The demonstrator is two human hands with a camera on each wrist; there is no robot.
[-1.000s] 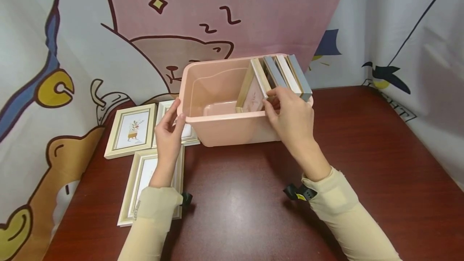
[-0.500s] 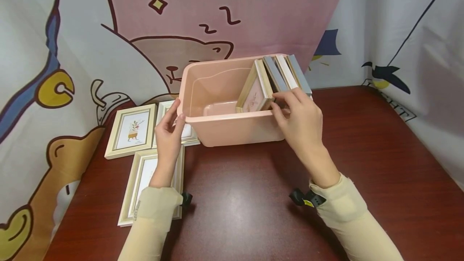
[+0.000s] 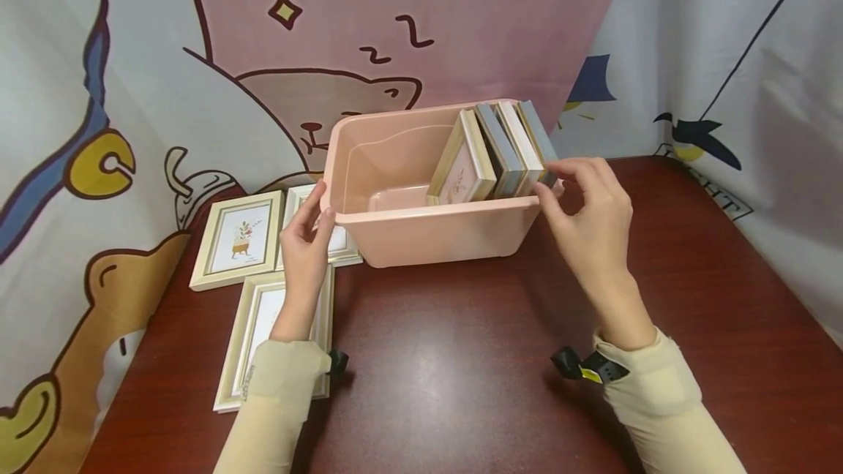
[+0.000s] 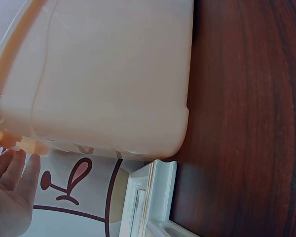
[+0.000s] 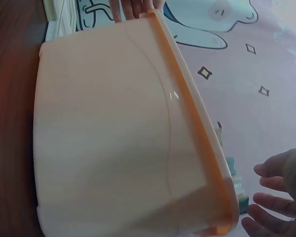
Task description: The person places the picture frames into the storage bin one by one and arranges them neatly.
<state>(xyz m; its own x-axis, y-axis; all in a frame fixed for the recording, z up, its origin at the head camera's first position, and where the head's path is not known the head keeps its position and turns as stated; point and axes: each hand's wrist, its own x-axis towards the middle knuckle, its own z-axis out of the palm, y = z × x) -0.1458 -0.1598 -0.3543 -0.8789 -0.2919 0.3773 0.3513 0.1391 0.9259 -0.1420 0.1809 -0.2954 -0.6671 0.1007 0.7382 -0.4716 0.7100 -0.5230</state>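
In the head view, a pink plastic bin (image 3: 435, 234) stands near the back of the table. My left hand (image 3: 305, 243) holds its left end by the rim, thumb at the front corner. Inside, toward the right, several picture frames lean on edge: a cream one (image 3: 464, 170) with a pink picture, a grey-blue one (image 3: 506, 156), a white one (image 3: 523, 145) and another grey-blue one (image 3: 540, 139). Beside the last, at the bin's right corner, is my right hand (image 3: 589, 222). The right wrist view shows its fingers (image 5: 271, 206) spread and apart from the bin.
Left of the bin lie a cream picture frame (image 3: 222, 269) with a plant picture, a second frame (image 3: 344, 253) partly behind my left hand, and a larger frame (image 3: 235, 346) under my left forearm. A printed curtain (image 3: 500, 13) hangs behind the dark wooden table (image 3: 448, 357).
The cream frame in the bin has shifted right toward the others. My right hand has left it and moved right to the bin's corner. My left hand stays on the rim.
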